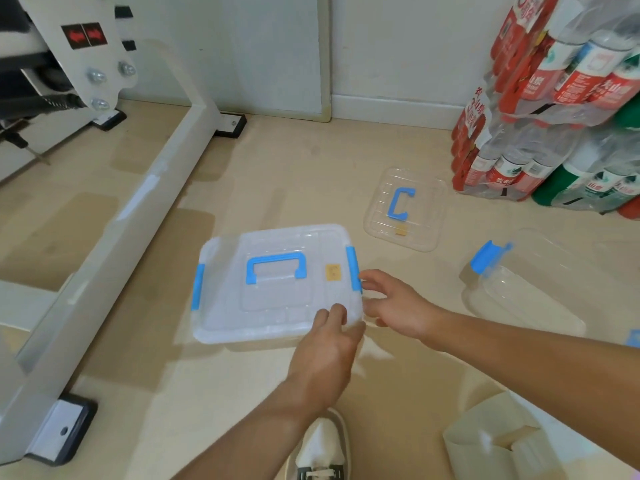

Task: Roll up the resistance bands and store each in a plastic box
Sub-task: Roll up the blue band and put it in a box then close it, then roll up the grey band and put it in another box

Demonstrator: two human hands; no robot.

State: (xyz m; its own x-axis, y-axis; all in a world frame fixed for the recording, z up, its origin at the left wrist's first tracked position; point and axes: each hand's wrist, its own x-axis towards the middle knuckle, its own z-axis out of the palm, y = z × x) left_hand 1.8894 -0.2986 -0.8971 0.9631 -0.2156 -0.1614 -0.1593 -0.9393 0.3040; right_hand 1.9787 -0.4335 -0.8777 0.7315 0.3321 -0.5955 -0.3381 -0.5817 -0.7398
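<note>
From where the camera looks down, a clear plastic box (277,282) sits on the pale floor (346,168) with its lid on, a blue handle (276,267) lying flat across the top and a blue clip on each short side. The left hand (325,351) rests on the near right corner of the lid, fingers curled loosely over the edge rather than clamped. The right hand (391,303) is spread open just beside the right clip (354,269), fingertips touching or nearly touching it; I cannot tell whether the clip is snapped down. Further back lies a loose lid (405,209) with its own blue handle, and off to the right a second box (523,289) stands open and looks empty. No resistance band shows anywhere in view; the closed box is too cloudy to tell whether one is inside. A white metal frame (145,209) runs along the left, and shrink-wrapped bottles (554,105) are stacked against the wall. The box looks light, thin-walled and a bit flexible, smooth enough to slide on this floor, so I would steady a corner with one hand while working the clips, and lift it by the handle or by both short sides.
</note>
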